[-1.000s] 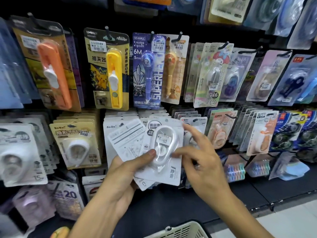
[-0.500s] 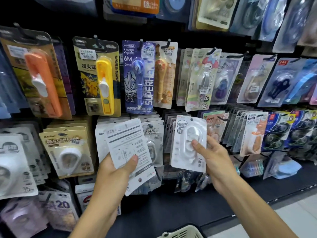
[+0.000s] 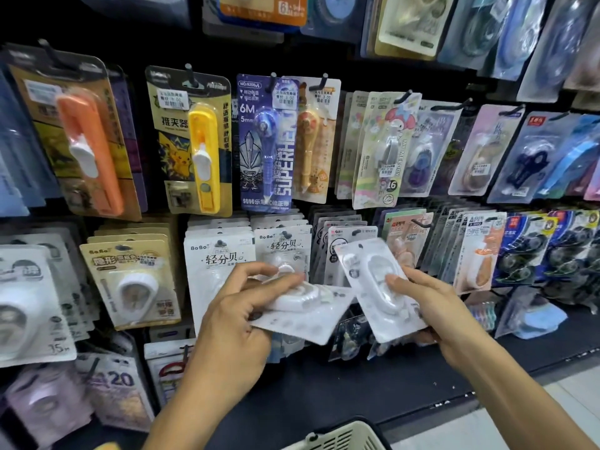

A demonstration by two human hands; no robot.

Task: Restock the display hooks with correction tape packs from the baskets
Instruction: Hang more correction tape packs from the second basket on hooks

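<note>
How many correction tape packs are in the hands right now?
2 visible: one flat white blister pack gripped by the left hand, one tilted white blister pack gripped by the right hand. More may be stacked hidden under the left one.

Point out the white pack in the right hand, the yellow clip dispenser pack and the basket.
White pack (image 3: 380, 284), head view, on its clear blister.
Yellow clip dispenser pack (image 3: 204, 157), head view, on the yellow body.
Basket (image 3: 344, 438), head view, on its slotted rim.

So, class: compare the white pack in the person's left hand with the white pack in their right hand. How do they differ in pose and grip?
The left hand's pack lies nearly flat, its blister facing up; the right hand's pack stands more upright, tilted, facing the camera. The left hand grips from above and below; the right hand presses its thumb on the blister. Both are white blister packs, and neither is on a hook.
</note>
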